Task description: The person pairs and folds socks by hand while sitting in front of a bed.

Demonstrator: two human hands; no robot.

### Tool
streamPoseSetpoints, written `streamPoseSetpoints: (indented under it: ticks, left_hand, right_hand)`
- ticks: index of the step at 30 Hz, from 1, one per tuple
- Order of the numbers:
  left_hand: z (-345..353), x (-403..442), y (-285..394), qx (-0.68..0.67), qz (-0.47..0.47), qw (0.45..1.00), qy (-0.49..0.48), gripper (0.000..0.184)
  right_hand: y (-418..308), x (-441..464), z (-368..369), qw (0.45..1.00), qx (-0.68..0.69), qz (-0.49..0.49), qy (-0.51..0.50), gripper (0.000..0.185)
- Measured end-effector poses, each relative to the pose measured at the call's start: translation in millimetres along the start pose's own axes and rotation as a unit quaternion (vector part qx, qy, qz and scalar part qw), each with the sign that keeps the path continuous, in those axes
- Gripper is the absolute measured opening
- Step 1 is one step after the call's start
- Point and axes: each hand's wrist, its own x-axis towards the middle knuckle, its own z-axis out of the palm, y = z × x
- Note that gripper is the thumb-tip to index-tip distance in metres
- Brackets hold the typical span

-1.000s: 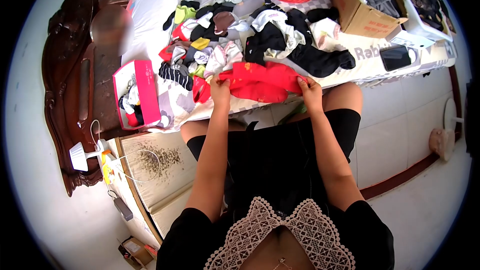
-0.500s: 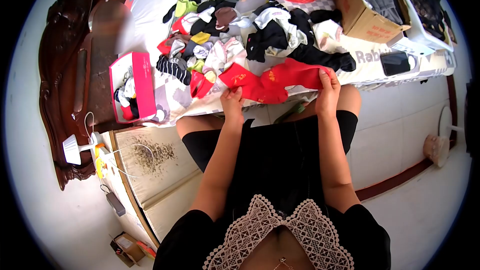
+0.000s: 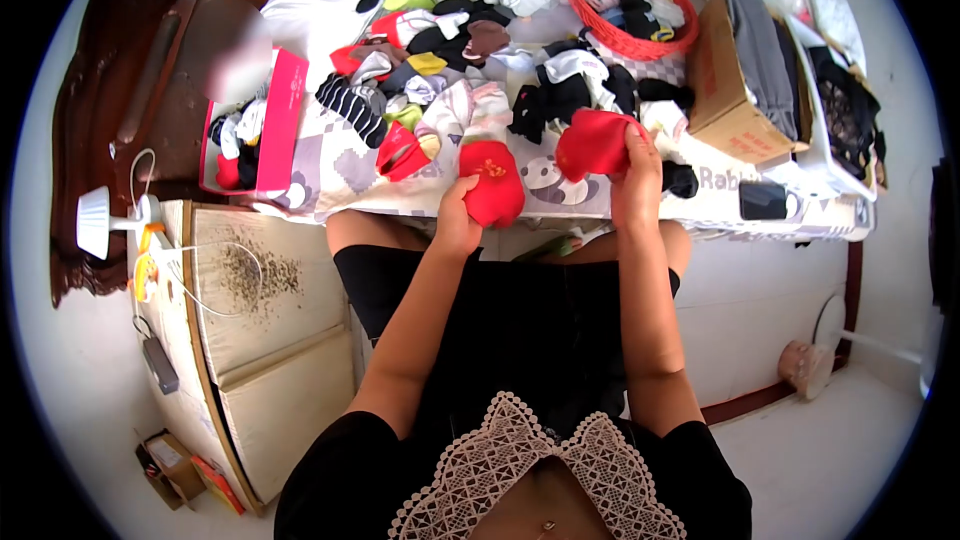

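Two red socks flank the panda print — our left hand grips one, lengthwise away from us; our right hand pinches the other, free end toward the print.

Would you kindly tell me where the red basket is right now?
In the head view, the red basket sits on the bed, right of centre near the top, left of the cardboard box and beyond the right hand.

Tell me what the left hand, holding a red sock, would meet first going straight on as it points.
Past that red sock, the left hand would probably meet the pale pink-and-white fabric on the bed; height is unclear.
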Motion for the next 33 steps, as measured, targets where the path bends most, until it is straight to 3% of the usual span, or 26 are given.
streamPoseSetpoints:
  ticks: [2, 4, 8, 10, 14, 16, 17, 18, 20, 22, 26, 28, 30, 32, 33]
  left_hand:
    - [5, -7, 6, -0.033, -0.014, 0.999, -0.008, 0.036]
    - [3, -9, 8, -0.068, -0.083, 0.992, -0.063, 0.035]
    - [9, -17, 19, -0.079, -0.079, 0.989, -0.098, 0.040]
    - [24, -26, 33, -0.141, -0.043, 0.982, -0.122, 0.043]
    - [27, -30, 38, -0.154, -0.065, 0.972, -0.163, 0.045]
    - [36, -37, 40, -0.131, -0.073, 0.978, -0.147, 0.040]
    - [39, -39, 37, -0.077, -0.025, 0.988, -0.134, 0.039]
    - [43, -40, 35, -0.024, 0.024, 0.992, -0.120, 0.039]
    - [49, -44, 36, -0.025, 0.030, 0.990, -0.135, 0.037]
    - [59, -50, 34, 0.204, 0.123, 0.963, -0.124, 0.040]
    - [82, -71, 26, 0.313, 0.182, 0.920, -0.147, 0.028]
    - [92, -84, 26, 0.324, 0.188, 0.916, -0.140, 0.026]
    - [89, -86, 22, 0.175, 0.088, 0.964, -0.178, 0.030]
    - [89, -89, 22, 0.159, 0.065, 0.967, -0.186, 0.033]
    - [92, -92, 23, 0.116, 0.049, 0.980, -0.152, 0.033]
  right_hand:
    - [-8, -7, 29, 0.988, -0.088, -0.034, -0.119, 0.025]
    - [-14, -19, 51, 0.934, -0.243, -0.065, -0.253, 0.021]
    - [3, -38, 59, 0.691, -0.510, -0.250, -0.446, 0.015]
    - [13, -44, 49, 0.685, -0.508, -0.212, -0.477, 0.017]
    - [1, -55, 49, 0.662, -0.521, -0.199, -0.501, 0.021]
    - [-9, -59, 52, 0.698, -0.479, -0.149, -0.510, 0.024]
    - [-11, -60, 49, 0.749, -0.419, -0.145, -0.493, 0.020]
    - [-12, -59, 46, 0.746, -0.423, -0.150, -0.492, 0.020]
    - [-10, -57, 39, 0.860, -0.434, -0.100, -0.248, 0.012]
    - [-9, -54, 44, 0.928, -0.341, -0.091, -0.121, 0.014]
    - [-8, -63, 63, 0.887, -0.436, -0.111, -0.108, 0.031]
    - [3, -63, 60, 0.873, -0.468, -0.116, -0.071, 0.029]
    - [7, -63, 53, 0.894, -0.432, -0.089, -0.076, 0.026]
    - [-1, -73, 56, 0.952, -0.297, 0.023, -0.070, 0.020]
    - [-3, -76, 54, 0.953, -0.295, 0.019, -0.069, 0.020]
